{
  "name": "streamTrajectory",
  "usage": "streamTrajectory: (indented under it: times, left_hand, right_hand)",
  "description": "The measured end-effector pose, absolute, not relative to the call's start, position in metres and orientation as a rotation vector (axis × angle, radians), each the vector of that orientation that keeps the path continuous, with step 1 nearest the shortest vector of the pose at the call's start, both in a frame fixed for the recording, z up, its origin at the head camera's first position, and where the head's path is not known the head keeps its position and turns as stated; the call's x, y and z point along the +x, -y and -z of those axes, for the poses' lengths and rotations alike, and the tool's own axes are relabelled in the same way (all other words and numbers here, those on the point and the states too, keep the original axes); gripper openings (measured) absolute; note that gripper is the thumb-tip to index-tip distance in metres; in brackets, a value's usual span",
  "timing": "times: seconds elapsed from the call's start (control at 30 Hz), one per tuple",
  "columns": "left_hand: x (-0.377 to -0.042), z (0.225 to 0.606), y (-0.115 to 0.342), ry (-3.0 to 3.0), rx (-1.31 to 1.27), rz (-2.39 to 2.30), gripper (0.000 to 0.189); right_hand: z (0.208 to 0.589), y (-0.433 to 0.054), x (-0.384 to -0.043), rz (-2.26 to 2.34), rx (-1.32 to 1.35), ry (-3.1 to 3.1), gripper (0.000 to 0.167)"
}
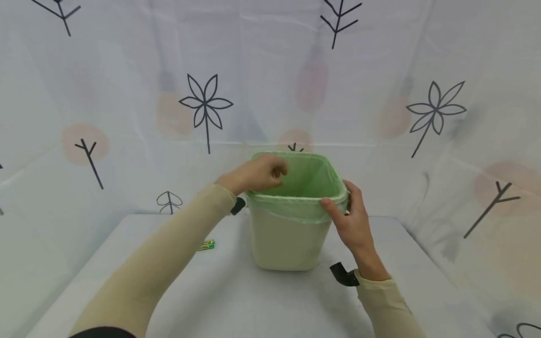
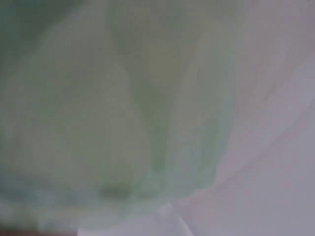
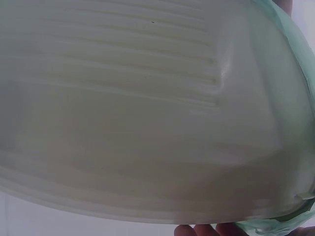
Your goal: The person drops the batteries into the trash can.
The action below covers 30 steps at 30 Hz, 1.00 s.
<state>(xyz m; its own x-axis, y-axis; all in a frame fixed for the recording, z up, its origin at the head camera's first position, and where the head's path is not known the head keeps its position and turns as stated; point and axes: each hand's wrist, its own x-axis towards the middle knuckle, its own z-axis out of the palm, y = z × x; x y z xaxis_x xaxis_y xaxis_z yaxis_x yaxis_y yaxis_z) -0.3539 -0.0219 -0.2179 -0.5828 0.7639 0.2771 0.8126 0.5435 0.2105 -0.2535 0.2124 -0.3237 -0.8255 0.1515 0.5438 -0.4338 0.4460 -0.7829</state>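
Note:
A pale cream trash bin (image 1: 287, 239) stands upright on the table, lined with a thin green trash bag (image 1: 296, 211) folded down over its rim. My right hand (image 1: 352, 220) grips the bin's right corner, thumb over the front of the liner and fingers round the side. Those fingertips (image 3: 197, 230) show at the rim in the right wrist view, beside the bin's ridged wall (image 3: 123, 123). Over the opening at the left is my left hand (image 1: 258, 173), its fingers loosely bent with nothing seen between them. Blurred green liner (image 2: 147, 123) fills much of the left wrist view.
A small shiny green-and-gold item (image 1: 207, 245) lies on the white table (image 1: 253, 305), left of the bin and partly behind my left forearm. A white cloth (image 1: 253, 117) with printed plants hangs behind the table. Black wrist mounts (image 1: 344, 274) stick out from my sleeves.

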Motion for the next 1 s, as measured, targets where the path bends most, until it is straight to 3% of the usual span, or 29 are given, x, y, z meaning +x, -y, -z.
streamTrajectory:
  times: [0.57,1.0]
  left_hand:
    - [-0.342,0.207,0.108,2.535,-1.140,0.637,0.017]
    - [-0.352,0.273,0.158,2.691,-0.997,0.620,0.018]
  right_hand:
    - [0.324,-0.214,-0.253,-1.387,0.239,2.144,0.067]
    - [0.326,-0.215,-0.255,-1.379,0.236,2.140,0.067]
